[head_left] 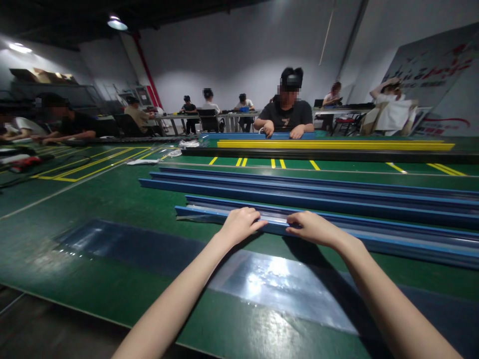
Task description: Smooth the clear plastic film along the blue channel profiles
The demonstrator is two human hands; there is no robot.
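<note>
Right in front of me a clear plastic sheet (269,284) lies flat on the green bench (112,199), and just past it my left hand (239,225) and right hand (312,228) are curled down over the near edge of the closest blue rail (374,239), fingers pinching its film-covered lip. It looks long, stiff and probably slick, so I'd grip the edge, not the face. Farther out: more blue rails (299,192), a yellow rail (337,145), and a person in a black shirt (286,115).

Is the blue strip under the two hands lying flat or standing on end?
Lying flat. The blue strip runs along the green table, with the left hand and right hand resting on it.
</note>
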